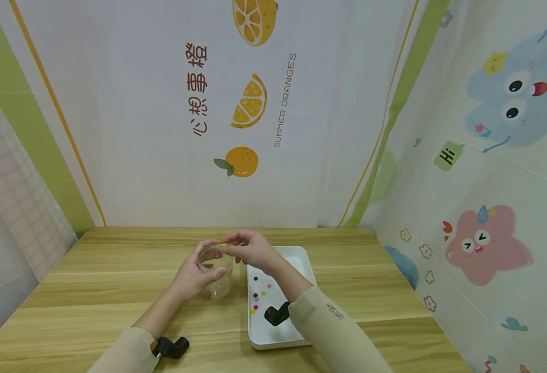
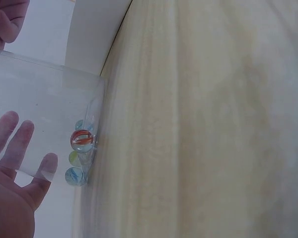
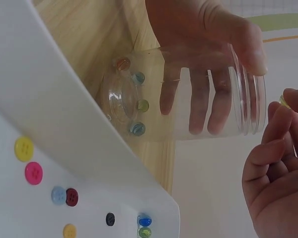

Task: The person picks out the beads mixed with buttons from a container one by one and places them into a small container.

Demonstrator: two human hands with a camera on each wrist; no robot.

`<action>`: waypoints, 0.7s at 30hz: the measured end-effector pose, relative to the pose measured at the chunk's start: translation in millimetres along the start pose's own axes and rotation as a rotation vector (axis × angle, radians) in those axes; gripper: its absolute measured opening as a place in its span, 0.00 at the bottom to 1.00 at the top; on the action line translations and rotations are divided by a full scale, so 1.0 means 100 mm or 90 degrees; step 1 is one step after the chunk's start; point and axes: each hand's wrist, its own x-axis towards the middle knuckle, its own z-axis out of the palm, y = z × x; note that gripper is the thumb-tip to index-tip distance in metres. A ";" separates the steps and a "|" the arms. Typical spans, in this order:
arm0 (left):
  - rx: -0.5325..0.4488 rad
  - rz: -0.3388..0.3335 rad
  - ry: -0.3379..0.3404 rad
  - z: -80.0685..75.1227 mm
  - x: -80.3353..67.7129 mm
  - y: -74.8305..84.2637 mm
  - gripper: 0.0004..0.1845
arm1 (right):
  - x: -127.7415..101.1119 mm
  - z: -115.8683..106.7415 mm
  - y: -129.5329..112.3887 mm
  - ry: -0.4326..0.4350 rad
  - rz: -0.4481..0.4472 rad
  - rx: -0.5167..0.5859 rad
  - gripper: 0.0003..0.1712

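Note:
A clear plastic jar (image 1: 216,273) stands on the wooden table, and my left hand (image 1: 194,274) grips its side. Several glass marbles (image 3: 137,128) lie on the jar's bottom, among them a red-streaked marble (image 2: 81,139). My right hand (image 1: 250,248) hovers over the jar's mouth and pinches a small yellow-green marble (image 1: 224,244) between its fingertips; the marble's edge (image 3: 283,102) shows by the fingertip (image 3: 297,99) in the right wrist view. The jar (image 3: 188,96) lies just left of a white tray (image 1: 297,256).
The white tray (image 3: 64,124) holds several coloured buttons (image 3: 29,161) and two marbles (image 3: 144,225). Printed curtains wall the table at the back and right. Bare tabletop (image 1: 105,280) stretches to the left of the jar.

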 end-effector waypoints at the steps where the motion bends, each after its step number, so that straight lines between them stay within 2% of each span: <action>1: -0.001 -0.001 0.001 0.00 0.00 0.00 0.36 | 0.00 0.00 0.00 0.000 -0.001 0.000 0.15; 21: 0.003 -0.011 0.003 0.00 -0.01 0.02 0.36 | -0.02 0.00 0.00 0.003 0.001 0.004 0.13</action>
